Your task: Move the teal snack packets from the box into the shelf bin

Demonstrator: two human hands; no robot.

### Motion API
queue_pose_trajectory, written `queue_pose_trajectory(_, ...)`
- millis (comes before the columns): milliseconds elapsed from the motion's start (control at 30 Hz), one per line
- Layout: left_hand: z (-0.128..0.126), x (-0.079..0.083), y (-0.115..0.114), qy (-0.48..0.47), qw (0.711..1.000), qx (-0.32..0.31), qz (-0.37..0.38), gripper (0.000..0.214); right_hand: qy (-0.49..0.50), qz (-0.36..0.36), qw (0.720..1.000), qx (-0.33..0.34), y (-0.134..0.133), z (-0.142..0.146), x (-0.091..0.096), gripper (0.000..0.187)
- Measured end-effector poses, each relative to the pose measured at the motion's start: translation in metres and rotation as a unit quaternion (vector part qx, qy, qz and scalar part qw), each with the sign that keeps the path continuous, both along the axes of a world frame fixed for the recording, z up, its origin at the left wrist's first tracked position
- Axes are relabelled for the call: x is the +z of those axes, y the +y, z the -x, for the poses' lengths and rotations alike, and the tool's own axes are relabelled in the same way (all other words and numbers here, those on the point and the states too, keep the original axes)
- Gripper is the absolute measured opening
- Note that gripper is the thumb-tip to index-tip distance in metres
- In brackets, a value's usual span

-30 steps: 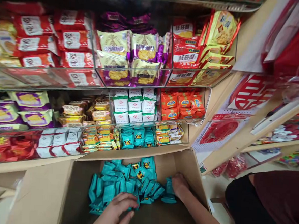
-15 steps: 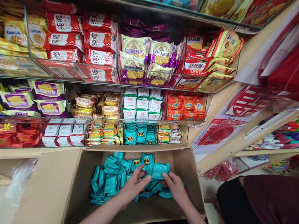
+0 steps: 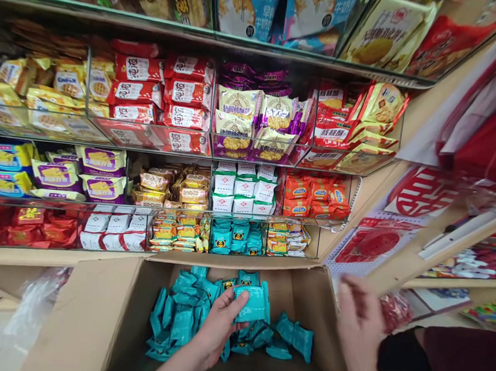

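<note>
Teal packet (image 3: 257, 309) is pinched between thumb and fingers of the left hand (image 3: 217, 326), over similar packets (image 3: 182, 322) in the carton (image 3: 310, 295), seemingly being gathered; the right hand (image 3: 359, 321), blurred, gripping or not I cannot tell, would need to reach leftward for another.

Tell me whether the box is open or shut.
Open: the box has its left flap spread outward, and packets show inside.

Some teal packets (image 3: 182, 324) inside the brown cardboard box (image 3: 84, 310) bear black-and-yellow emblems; above the box, white packets (image 3: 224, 183) have green bands, and cream-and-purple packets (image 3: 237, 103) have striped edges.
</note>
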State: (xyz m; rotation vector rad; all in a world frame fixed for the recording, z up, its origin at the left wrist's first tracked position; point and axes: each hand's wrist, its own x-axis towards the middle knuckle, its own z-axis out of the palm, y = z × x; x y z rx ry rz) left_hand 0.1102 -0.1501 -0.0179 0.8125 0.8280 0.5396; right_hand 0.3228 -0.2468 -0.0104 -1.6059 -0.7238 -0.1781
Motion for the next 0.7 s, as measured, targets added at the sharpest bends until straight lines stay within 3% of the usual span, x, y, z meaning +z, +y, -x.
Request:
queue_pose_trajectory(67, -0.003, 0.002, -0.004, -0.001, 0.999, 0.003, -0.04, 0.036, 0.187, 0.067, 0.965, 0.172, 0.015, 0.042, -0.02, 0.035)
queue_pose_trajectory(133, -0.006, 0.001, -0.008, -0.017, 0.996, -0.002, -0.084, 0.035, 0.257, 0.1, 0.933, 0.23, 0.028, 0.078, -0.037, 0.035)
queue_pose_trajectory(233, -0.007, -0.001, -0.012, 0.007, 0.992, -0.009, -0.122, 0.035, 0.267, 0.099, 0.934, 0.215, 0.036, 0.104, -0.047, 0.039)
queue_pose_trajectory(400, -0.009, 0.0, -0.01, 0.089, 0.981, 0.032, -0.168, 0.037, 0.2, 0.123, 0.954, 0.189, 0.035, 0.104, -0.037, 0.038)
queue_pose_trajectory(533, -0.013, -0.003, -0.01, 0.094, 0.965, 0.082, -0.233, 0.03, 0.146, 0.116, 0.969, 0.161, 0.034, 0.105, -0.034, 0.035)
queue_pose_trajectory(700, -0.014, -0.011, -0.009, 0.061, 0.969, 0.091, -0.221, 0.037, 0.13, 0.109, 0.976, 0.136, 0.034, 0.111, -0.039, 0.034)
